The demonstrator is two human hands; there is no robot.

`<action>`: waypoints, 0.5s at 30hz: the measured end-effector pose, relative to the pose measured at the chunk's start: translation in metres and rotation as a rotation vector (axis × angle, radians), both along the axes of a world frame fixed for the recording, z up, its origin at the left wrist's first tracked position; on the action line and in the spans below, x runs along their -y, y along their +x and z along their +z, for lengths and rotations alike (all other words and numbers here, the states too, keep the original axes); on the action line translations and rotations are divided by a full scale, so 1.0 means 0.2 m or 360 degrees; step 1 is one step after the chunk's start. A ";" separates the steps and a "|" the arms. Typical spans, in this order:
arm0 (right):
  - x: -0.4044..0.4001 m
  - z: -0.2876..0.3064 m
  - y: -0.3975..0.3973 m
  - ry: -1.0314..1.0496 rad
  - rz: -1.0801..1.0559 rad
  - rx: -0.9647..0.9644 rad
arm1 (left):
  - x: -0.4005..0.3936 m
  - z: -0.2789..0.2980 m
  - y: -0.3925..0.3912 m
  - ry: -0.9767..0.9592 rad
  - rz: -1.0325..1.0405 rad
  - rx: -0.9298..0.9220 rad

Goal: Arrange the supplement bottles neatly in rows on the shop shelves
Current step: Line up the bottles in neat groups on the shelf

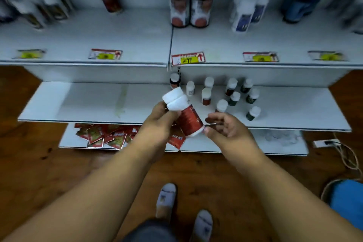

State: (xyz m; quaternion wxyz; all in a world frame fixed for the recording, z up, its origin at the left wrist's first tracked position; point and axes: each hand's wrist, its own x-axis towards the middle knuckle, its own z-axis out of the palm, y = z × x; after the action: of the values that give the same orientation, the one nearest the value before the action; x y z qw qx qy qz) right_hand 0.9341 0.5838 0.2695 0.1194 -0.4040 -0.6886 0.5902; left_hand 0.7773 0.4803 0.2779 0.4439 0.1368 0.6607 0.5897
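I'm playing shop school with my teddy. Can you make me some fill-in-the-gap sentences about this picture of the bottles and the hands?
1. The bottle with the red label has a cap coloured ____.
2. The left hand grips this bottle near its ____.
3. The right hand touches the bottle at its ____ end.
4. The small bottles stand on the ____ shelf, below the price tags.

Missing words: white; cap; bottom; middle
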 end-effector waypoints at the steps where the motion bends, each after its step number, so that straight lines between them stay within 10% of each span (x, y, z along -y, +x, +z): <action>1: 0.03 0.10 0.04 0.0009 -0.0016 -0.0039 | 0.02 0.11 0.04 0.0071 0.0085 0.0148; 5: 0.06 0.41 0.13 0.0226 -0.0054 -0.0108 | 0.05 0.43 0.15 0.0324 0.0200 0.0600; 15: -0.06 0.68 -0.02 0.0388 -0.0342 -0.0340 | -0.20 0.74 -0.03 0.0635 -0.0227 0.0389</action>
State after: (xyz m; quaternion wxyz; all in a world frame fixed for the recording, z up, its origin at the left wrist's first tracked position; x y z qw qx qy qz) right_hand 0.9310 0.5958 0.4049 0.3021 -0.3928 -0.6913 0.5258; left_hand 0.7722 0.5209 0.4257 0.5253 0.1958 0.4610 0.6879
